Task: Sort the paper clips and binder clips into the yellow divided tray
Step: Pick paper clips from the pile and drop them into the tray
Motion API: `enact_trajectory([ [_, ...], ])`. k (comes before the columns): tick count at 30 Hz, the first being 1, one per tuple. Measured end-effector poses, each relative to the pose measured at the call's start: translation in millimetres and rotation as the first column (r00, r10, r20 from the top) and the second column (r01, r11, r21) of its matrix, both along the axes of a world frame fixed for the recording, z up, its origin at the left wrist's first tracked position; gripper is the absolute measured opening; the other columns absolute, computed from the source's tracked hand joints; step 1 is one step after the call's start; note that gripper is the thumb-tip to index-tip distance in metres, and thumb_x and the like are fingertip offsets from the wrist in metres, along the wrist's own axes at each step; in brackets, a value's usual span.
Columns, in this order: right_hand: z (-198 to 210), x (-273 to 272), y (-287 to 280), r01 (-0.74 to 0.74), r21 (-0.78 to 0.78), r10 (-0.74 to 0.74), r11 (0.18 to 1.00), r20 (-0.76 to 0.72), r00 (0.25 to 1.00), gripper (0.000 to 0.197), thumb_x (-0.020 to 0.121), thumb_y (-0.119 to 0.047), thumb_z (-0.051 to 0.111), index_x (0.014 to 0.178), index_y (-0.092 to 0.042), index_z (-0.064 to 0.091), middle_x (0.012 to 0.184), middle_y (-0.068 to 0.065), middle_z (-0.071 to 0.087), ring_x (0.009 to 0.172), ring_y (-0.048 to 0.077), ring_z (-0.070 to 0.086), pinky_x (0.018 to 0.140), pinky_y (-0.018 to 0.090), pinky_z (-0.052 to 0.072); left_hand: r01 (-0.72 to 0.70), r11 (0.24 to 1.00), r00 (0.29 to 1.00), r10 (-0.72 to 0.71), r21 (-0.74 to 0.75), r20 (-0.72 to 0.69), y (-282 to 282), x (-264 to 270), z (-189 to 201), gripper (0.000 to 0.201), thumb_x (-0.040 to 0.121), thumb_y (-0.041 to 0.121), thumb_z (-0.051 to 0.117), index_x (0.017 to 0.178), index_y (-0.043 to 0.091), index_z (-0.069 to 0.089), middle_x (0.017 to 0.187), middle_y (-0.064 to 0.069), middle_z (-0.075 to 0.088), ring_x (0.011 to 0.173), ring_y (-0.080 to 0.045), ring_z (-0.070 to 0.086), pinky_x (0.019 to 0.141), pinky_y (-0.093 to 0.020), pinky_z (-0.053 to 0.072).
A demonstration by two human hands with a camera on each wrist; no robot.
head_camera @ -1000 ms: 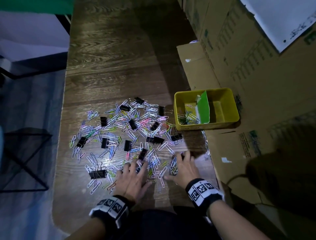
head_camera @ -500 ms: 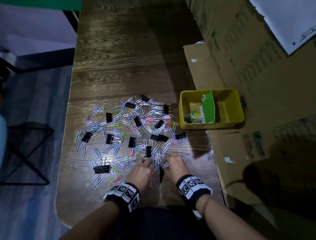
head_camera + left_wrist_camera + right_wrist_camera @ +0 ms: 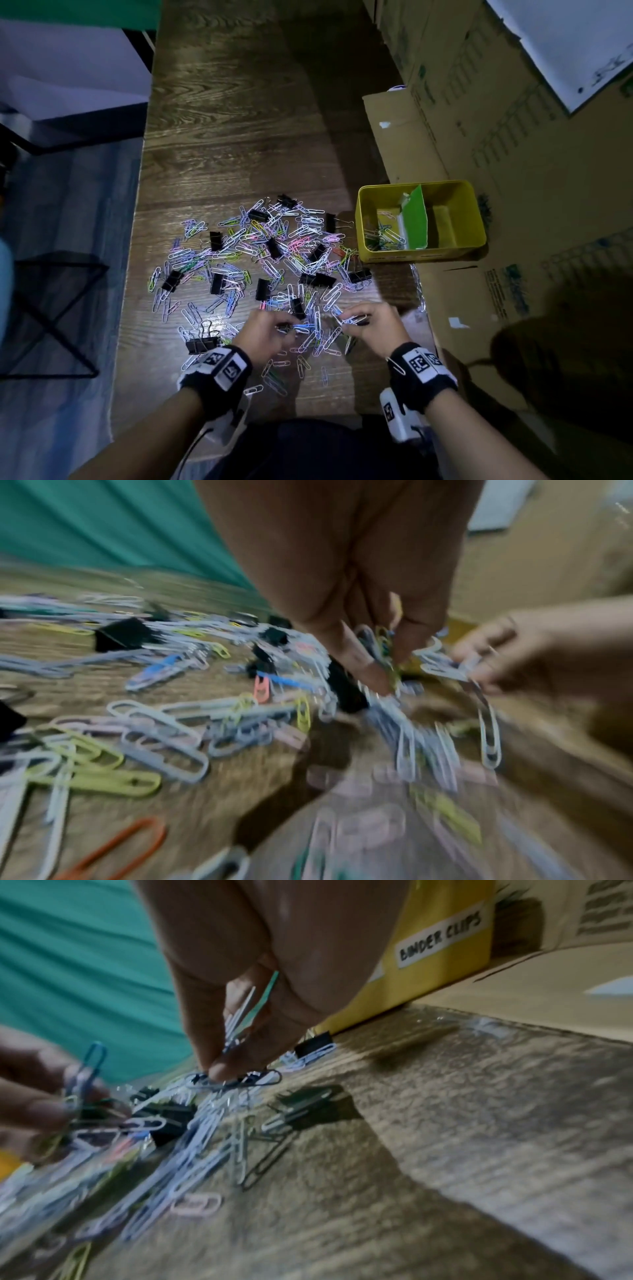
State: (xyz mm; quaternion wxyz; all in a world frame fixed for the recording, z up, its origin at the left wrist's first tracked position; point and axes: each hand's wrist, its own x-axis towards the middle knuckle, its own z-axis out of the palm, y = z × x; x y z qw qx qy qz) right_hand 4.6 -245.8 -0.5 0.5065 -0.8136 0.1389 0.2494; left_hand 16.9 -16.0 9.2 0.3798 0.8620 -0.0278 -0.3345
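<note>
A dim wooden worktop (image 3: 239, 113) seen from above, with both hands at its near edge. Since 1 second ago the hands have gone from lying flat on the scattered clips to lifting small bunches of them, so a fresh batch now looks ready to carry to the tray.

On the left and centre, a loose spread of pastel paper clips (image 3: 239, 253) covers the worktop, with black binder clips (image 3: 216, 283) mixed among them. One larger binder clip (image 3: 202, 344) sits just beside the left wrist.

The left hand (image 3: 265, 334) hovers low over the near edge of the pile, knuckles up, wrist in a black band. Its fingers (image 3: 363, 666) are curled and pinch several paper clips, with more dangling below in a blurred cluster.

Next, the right hand (image 3: 368, 325) sits near the left one, also palm down. Its fingers (image 3: 222, 1069) are closed around a few paper clips and touch others lying on the worktop.

Further right and beyond the hands, the yellow divided tray (image 3: 476, 219) stands at the worktop's edge against cardboard boxes (image 3: 513, 144). A green divider (image 3: 414, 219) splits it: the left compartment holds a few paper clips, the right one appears to hold nothing and bears a label reading BINDER CLIPS (image 3: 440, 938). Most of the sorting is judged to remain.
</note>
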Motion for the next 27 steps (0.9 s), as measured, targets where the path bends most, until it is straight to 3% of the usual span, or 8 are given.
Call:
enact_trajectory([
  [1, 2.9, 0.7, -3.1, 0.041, 0.045, -0.042, 0.998, 0.008, 0.999, 0.021, 0.072, -0.013, 0.079, 0.076, -0.032, 0.071, 0.110, -0.004, 0.070, 0.094, 0.008, 0.064, 0.093, 0.023, 0.045, -0.055, 0.998, 0.997, 0.053, -0.029, -0.048, 1.1, 5.0, 6.8, 0.023, 0.080, 0.010, 0.068, 0.093, 0.029, 0.069, 0.086, 0.002, 0.071, 0.046, -0.010, 0.053, 0.044, -0.025, 0.048],
  [5, 16.7, 3.3, -15.9, 0.149, 0.211, -0.173, 0.966, 0.103, 0.979, 0.024, 0.067, -0.007, 0.081, 0.072, -0.030, 0.075, 0.095, -0.008, 0.072, 0.096, 0.010, 0.065, 0.090, 0.035, 0.051, -0.107, 0.979, 0.989, 0.087, -0.175, -0.123, 1.8, 31.3, 38.8, 0.021, 0.073, 0.005, 0.074, 0.080, 0.025, 0.074, 0.073, -0.002, 0.073, 0.067, -0.031, 0.064, 0.068, -0.045, 0.053],
  [11, 65.2, 16.9, -28.2, 0.214, 0.470, -0.363, 0.856, 0.252, 0.897, 0.028, 0.066, 0.014, 0.074, 0.072, -0.013, 0.073, 0.082, -0.005, 0.073, 0.076, 0.004, 0.067, 0.064, 0.013, 0.051, -0.103, 0.878, 0.995, 0.094, -0.468, -0.043, -42.9, 91.1, 98.0, 0.026, 0.073, -0.015, 0.066, 0.080, 0.010, 0.069, 0.061, 0.001, 0.070, 0.053, -0.009, 0.063, 0.056, -0.019, 0.053],
  [14, 90.2, 28.5, -38.3, 0.255, 0.527, -0.461, 0.811, 0.306, 0.833, 0.024, 0.066, 0.015, 0.072, 0.074, -0.008, 0.073, 0.083, -0.007, 0.074, 0.080, 0.006, 0.067, 0.073, 0.020, 0.055, -0.123, 0.842, 0.989, 0.145, -0.526, 0.001, -81.4, 123.6, 106.5, 0.024, 0.073, -0.016, 0.062, 0.084, 0.004, 0.069, 0.059, -0.001, 0.068, 0.050, -0.011, 0.061, 0.055, -0.022, 0.053],
  [18, 110.7, 51.6, -50.3, 0.287, 0.514, -0.515, 0.808, 0.380, 0.769, 0.026, 0.067, 0.011, 0.074, 0.074, -0.014, 0.075, 0.085, -0.004, 0.074, 0.085, 0.020, 0.067, 0.085, 0.039, 0.054, -0.067, 0.919, 0.991, 0.105, -0.388, 0.078, -140.9, 151.9, 86.4, 0.014, 0.078, -0.006, 0.063, 0.086, 0.004, 0.068, 0.068, -0.012, 0.064, 0.057, -0.018, 0.058, 0.065, -0.033, 0.053],
  [22, 111.6, 82.0, -64.0, 0.322, 0.396, -0.479, 0.860, 0.411, 0.775, 0.026, 0.070, 0.005, 0.076, 0.077, -0.019, 0.071, 0.082, -0.010, 0.073, 0.083, 0.011, 0.067, 0.083, 0.031, 0.055, 0.149, 0.987, 0.970, -0.135, -0.053, 0.201, -170.7, 153.9, 57.2, 0.021, 0.084, 0.013, 0.062, 0.103, 0.018, 0.069, 0.098, -0.008, 0.070, 0.085, -0.021, 0.062, 0.077, -0.025, 0.047],
  [24, 104.7, 97.3, -71.2, 0.362, 0.303, -0.464, 0.882, 0.412, 0.784, 0.027, 0.071, 0.000, 0.077, 0.077, -0.024, 0.070, 0.084, -0.010, 0.072, 0.084, 0.010, 0.067, 0.083, 0.029, 0.054, 0.176, 0.984, 0.964, -0.174, 0.006, 0.202, -172.8, 151.4, 48.9, 0.031, 0.087, 0.012, 0.054, 0.113, 0.023, 0.065, 0.107, -0.008, 0.069, 0.096, -0.024, 0.063, 0.075, -0.018, 0.041],
  [27, 87.1, 119.2, -82.0, 0.424, 0.131, -0.438, 0.896, 0.408, 0.801, 0.025, 0.070, -0.008, 0.079, 0.077, -0.031, 0.070, 0.087, -0.004, 0.072, 0.084, 0.016, 0.069, 0.081, 0.032, 0.055, 0.130, 0.991, 0.972, -0.124, -0.017, 0.200, -167.6, 150.0, 42.2, 0.034, 0.089, 0.011, 0.050, 0.117, 0.024, 0.063, 0.106, -0.009, 0.068, 0.091, -0.025, 0.065, 0.074, -0.021, 0.046],
])
